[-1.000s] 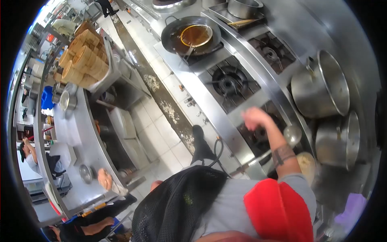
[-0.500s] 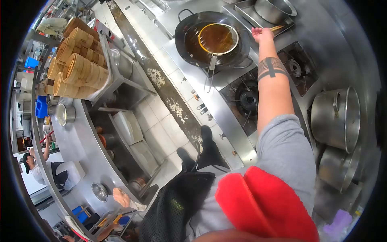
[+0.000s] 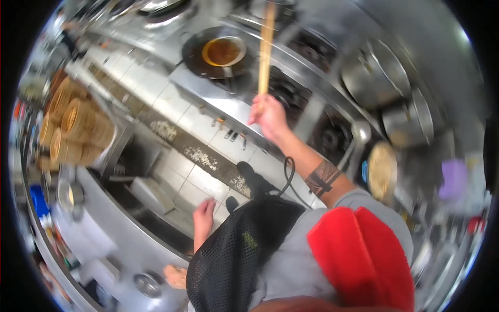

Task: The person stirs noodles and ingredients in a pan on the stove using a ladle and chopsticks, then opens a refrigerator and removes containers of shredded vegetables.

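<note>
My right hand (image 3: 268,117) is closed around the lower end of a pair of long wooden cooking chopsticks (image 3: 266,52), which point away from me above the stove. Beyond it, a black wok (image 3: 193,66) holds brown liquid. Across the wok rests a round strainer (image 3: 227,61) with a long handle toward me. My left hand (image 3: 204,210) hangs low over the floor, beside the black mesh cloth at my front. Its fingers look loosely curled, with nothing visible in them, though they are slightly blurred.
Burners (image 3: 332,136) line the stove, with large metal pots (image 3: 375,75) behind. A ladle (image 3: 359,132) lies near a round tan item (image 3: 382,171). Stacked bamboo steamers (image 3: 78,117) stand left, above a steel counter (image 3: 117,200) holding a metal bowl (image 3: 147,285).
My right hand has drawn back from beside the wok and now holds the chopsticks raised. My left hand has come into view. My view has turned, showing more of the stove's right side.
</note>
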